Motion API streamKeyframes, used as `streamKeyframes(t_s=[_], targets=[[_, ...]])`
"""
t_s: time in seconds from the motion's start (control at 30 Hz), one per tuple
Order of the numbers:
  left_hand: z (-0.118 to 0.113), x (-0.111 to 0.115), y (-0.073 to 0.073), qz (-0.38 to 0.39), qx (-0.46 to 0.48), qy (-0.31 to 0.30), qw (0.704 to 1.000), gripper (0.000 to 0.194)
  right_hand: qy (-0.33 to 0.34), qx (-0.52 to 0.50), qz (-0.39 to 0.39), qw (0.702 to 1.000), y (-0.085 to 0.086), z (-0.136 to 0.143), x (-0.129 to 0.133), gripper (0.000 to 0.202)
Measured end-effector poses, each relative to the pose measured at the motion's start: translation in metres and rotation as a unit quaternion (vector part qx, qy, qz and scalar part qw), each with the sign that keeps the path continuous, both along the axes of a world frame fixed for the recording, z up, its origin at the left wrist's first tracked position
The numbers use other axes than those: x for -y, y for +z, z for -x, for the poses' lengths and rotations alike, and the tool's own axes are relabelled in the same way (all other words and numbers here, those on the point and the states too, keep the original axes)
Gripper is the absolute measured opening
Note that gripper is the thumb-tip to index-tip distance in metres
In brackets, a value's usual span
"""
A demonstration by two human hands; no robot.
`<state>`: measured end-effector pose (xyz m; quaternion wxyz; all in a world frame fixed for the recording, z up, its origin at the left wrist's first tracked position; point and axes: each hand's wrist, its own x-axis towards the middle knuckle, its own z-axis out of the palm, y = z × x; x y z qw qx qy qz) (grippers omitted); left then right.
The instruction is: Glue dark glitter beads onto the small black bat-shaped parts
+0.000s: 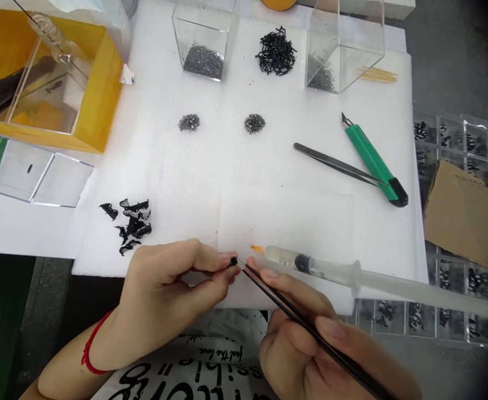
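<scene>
My left hand (172, 294) pinches a tiny black part (234, 261) between thumb and forefinger, low in the middle of the view. My right hand (310, 328) grips a thin black tool, apparently tweezers (285, 305), whose tip is close beside that part; contact cannot be made out. Just beyond the right fingers lies a large syringe (327, 271) with an orange tip. To the left of my left hand are several black curved pieces (135, 222) in a loose group. Two small piles of tiny dark pieces (189, 123) (254, 123) sit farther back on the white foam sheet (164, 172).
Dark tweezers (331, 161) touch a green utility knife (371, 158) at right. Clear boxes (204, 41) (347, 50) flank a black heap (276, 51) at the back; toothpicks (379, 74) lie nearby. A yellow box (97, 100) stands left, compartment trays (452, 128) and cardboard (464, 214) right.
</scene>
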<state>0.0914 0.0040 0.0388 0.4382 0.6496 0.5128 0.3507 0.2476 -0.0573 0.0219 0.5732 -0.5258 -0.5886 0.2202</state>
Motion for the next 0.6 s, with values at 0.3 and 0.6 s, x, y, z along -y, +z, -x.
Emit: streamKeyframes(t_s=[0.3,0.6], targets=[[0.0,-0.001,-0.001,-0.008,-0.005,-0.007,1.0,0.017,-0.017,0.062,-0.016,0.998,-0.005,0.003,0.005,0.042],[0.0,0.002,-0.004,-0.016,-0.013,0.005,1.0,0.018,-0.002,0.104,0.019,0.994,0.004,-0.002,0.011,0.049]])
